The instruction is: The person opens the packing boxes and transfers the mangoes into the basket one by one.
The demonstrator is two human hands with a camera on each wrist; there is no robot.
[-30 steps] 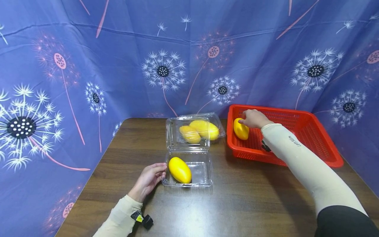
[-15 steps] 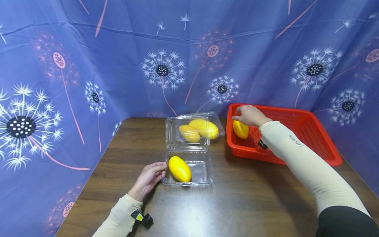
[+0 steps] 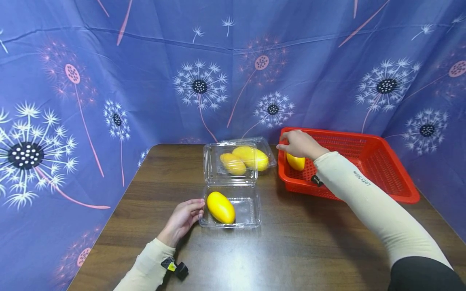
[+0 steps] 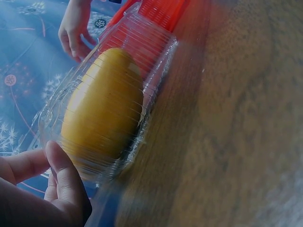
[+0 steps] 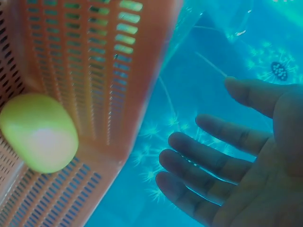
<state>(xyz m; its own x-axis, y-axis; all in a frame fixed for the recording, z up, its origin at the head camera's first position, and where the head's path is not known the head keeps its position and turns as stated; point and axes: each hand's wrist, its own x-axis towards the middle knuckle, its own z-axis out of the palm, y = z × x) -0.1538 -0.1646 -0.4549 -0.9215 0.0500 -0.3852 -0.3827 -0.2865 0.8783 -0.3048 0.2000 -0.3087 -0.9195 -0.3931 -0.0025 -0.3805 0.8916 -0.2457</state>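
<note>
One front mango (image 3: 221, 207) lies aslant in the left half of a clear near box (image 3: 248, 208) in the head view; the raised lid (image 3: 212, 169) stands behind it, partly in front of a rear box (image 3: 268, 146) with rear mangoes (image 3: 233, 163) seen through the plastic; the left hand (image 3: 183, 220) holds the near box at its left rim, with a small black device (image 3: 181, 271) at that wrist; to the right, a red basket (image 3: 397, 169) carries the basket mango (image 3: 296, 163) in its left end, its upper part hidden by the right hand (image 3: 300, 144), which hangs over that end with nothing in its grasp; the pale right sleeve (image 3: 364, 194) crosses the basket's front rim and covers part of the inside; boxes and basket stand on a brown table (image 3: 298, 242) before a blue dandelion cloth (image 3: 145, 81).

In the left wrist view, thumb and forefinger pinch the near box's edge; ribbed clear plastic stands between the camera and the front mango; the basket shows beyond, the right hand at upper left.

In the right wrist view, colours run off; the right hand's fingers are extended and slightly spread; the basket's slotted wall lies between them and the basket mango, which sits untouched inside.
</note>
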